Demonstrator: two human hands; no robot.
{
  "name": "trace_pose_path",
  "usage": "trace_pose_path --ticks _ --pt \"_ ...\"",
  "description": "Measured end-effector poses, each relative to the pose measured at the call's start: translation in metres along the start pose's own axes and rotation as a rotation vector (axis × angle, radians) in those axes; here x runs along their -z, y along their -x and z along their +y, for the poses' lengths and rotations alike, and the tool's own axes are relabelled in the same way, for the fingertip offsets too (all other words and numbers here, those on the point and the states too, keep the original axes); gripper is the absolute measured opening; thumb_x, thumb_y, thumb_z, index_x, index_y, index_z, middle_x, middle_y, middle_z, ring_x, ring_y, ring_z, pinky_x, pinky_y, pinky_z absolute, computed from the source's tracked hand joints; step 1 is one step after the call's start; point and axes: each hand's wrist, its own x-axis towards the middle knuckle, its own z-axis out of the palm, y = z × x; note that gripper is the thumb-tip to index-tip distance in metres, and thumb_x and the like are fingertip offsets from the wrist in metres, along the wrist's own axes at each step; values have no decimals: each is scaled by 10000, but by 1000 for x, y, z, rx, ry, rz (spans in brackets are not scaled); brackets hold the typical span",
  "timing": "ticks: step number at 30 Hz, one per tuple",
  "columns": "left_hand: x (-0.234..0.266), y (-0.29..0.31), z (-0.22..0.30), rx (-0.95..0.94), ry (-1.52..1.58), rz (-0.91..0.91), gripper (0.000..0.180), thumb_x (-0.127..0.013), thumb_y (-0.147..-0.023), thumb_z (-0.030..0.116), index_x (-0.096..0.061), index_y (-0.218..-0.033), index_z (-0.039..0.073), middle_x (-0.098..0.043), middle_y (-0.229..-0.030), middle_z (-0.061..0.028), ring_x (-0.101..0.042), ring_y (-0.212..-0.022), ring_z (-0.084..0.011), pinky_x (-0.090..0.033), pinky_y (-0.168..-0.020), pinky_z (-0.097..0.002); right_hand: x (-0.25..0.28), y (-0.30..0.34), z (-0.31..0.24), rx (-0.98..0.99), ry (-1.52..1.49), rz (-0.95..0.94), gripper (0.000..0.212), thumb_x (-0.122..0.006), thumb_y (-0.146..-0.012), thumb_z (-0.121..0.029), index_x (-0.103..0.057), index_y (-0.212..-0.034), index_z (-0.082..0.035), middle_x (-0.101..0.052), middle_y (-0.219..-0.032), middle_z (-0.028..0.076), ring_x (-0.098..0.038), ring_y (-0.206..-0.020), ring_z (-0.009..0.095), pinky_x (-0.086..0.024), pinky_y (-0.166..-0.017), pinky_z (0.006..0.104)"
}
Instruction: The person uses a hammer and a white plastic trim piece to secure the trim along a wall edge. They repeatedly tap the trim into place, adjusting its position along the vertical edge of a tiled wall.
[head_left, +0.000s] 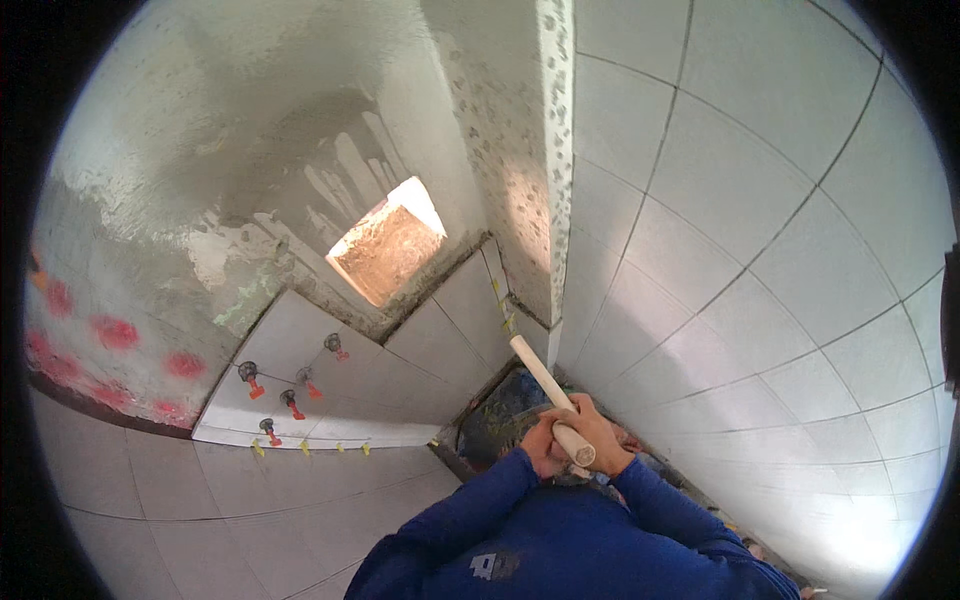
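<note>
Held in front of my chest is a pale round pole point(541, 374), wooden by its look. It slants away toward the wall corner, with its cut round end close to me. My left hand point(541, 447) closes on it from the left side, fingers partly hidden. My right hand point(594, 433) wraps around it from the right, near the close end. Beneath the hands is a dark, cluttered patch of floor point(505, 410), its contents hard to make out.
Grey tiles point(740, 270) cover the right wall. Ahead left, a tiled strip point(420, 345) carries several black fittings with red tabs point(291, 404). Above it, a square opening point(390, 250) breaks the wet plaster wall point(250, 130). Small yellow clips point(306, 447) line the tile's lower edge.
</note>
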Motion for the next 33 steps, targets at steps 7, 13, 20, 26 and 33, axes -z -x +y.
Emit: trace_pose_path --ticks 7,13,20,26,33 --pt "-35 -5 1 454 422 28 416 -353 -1130 396 -500 -1380 98 -637 -1286 -102 -698 -1082 -238 -637 -859 -417 16 36 10 44 58 90 451 -794 -775 -394 -725 -1190 -234 -539 -1346 195 -626 -1154 419 -533 -957 496" --pt "-8 8 49 99 -859 333 512 -705 -895 291 -539 -1335 88 -553 -1286 -141 -553 -1211 -326 -456 -1046 -502 36 40 17 194 62 227 339 -833 -723 -259 -724 -1024 -147 -643 -1227 133 -644 -1095 372 -525 -919 482" --pt "0 9 80 -462 -1416 341 517 -763 -814 248 -603 -1297 159 -418 -1378 -168 -415 -1314 -388 -275 -1158 -586 67 32 -2 -127 -162 19 555 -882 -654 -271 -682 -1135 -78 -667 -1192 155 -639 -1079 423 -523 -890 504" --pt "15 5 44 -118 -1329 143 310 -724 -907 326 -619 -1072 85 -665 -1043 -96 -651 -1081 -306 -418 -1041 -521 51 39 -20 117 261 -33 454 -838 -780 -376 -710 -1138 -128 -650 -1297 72 -551 -1231 282 -364 -1083 490" --pt "93 45 8 379 -711 428 365 -640 -996 293 -567 -1224 18 -671 -956 -197 -703 -839 -344 -546 -757 -442 13 78 -15 -343 -788 84 292 -801 -897 -111 -684 -1163 -81 -494 -1499 133 -618 -1211 360 -566 -969 478"
